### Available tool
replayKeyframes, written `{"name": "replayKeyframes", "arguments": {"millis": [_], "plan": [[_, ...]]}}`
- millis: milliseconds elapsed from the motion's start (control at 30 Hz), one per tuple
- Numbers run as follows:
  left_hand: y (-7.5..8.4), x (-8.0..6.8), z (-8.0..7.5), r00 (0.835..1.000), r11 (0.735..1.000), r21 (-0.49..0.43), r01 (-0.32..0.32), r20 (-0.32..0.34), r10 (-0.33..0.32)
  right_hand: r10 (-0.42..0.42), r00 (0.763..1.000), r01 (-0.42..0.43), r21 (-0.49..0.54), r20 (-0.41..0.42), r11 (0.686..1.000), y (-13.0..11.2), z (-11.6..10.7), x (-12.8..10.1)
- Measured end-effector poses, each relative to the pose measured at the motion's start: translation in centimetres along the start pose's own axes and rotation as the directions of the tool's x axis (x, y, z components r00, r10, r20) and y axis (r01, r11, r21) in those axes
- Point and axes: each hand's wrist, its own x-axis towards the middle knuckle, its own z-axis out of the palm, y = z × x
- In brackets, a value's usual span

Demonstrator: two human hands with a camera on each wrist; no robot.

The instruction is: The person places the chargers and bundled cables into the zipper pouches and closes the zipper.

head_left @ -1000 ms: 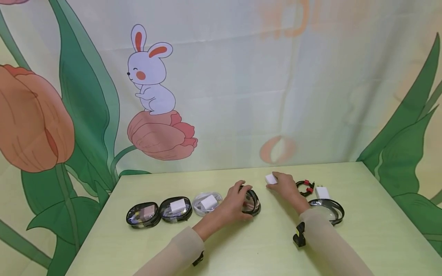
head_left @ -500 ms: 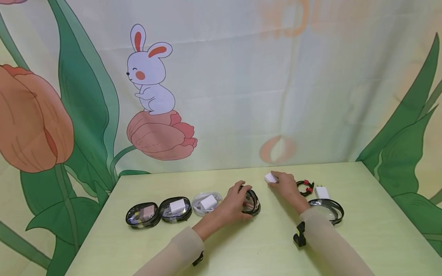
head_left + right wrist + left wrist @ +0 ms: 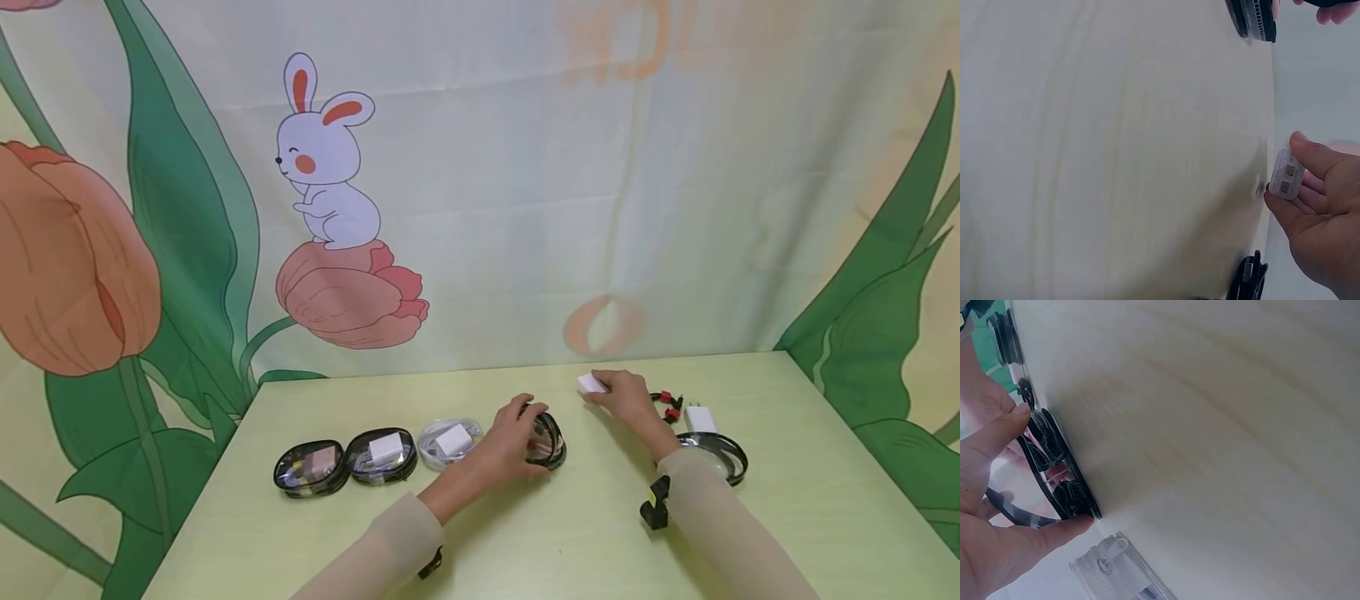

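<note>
My left hand (image 3: 495, 446) grips an oval clear case with a black rim (image 3: 557, 454), thumb on the near side and fingers over the far rim. In the left wrist view, the case (image 3: 1054, 465) shows a coiled black cable and something red inside, and a curved black-edged part stands out between thumb and fingers. Farther right, near the table's back edge, my right hand (image 3: 630, 400) pinches a small white charger (image 3: 590, 384). The right wrist view shows the printed face of the charger (image 3: 1286, 175) between thumb and fingers, close to the tabletop.
Left of my left hand stand two black-rimmed cases, one with a pinkish block (image 3: 324, 461), one with a white charger (image 3: 386, 448), then a clear case (image 3: 427, 450). Behind my right forearm lie a black cable with red ties (image 3: 671, 412), another white charger (image 3: 701, 418) and a black-rimmed case (image 3: 738, 458).
My right hand, with the white charger, has shifted very slightly right and back, covering more of the black cable. The left hand and its case have stayed in place.
</note>
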Motion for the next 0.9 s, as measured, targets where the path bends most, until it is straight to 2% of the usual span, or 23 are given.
{"name": "replayKeyframes", "arguments": {"millis": [400,633,900], "plan": [[0.0,-0.1,-0.1,1.000,1.000,0.007,0.006,0.025,-0.006,0.030,0.998,-0.031,0.023,0.049,0.999,-0.2,-0.7,0.1],[0.2,0.0,-0.1,0.999,1.000,0.011,0.007,0.042,-0.008,0.001,0.998,-0.002,0.027,0.062,1.000,-0.1,-1.0,0.3],[0.1,0.2,0.0,0.997,0.999,0.017,0.045,0.059,-0.046,-0.015,0.997,0.011,0.051,0.080,0.999,-0.2,-1.2,0.1]]}}
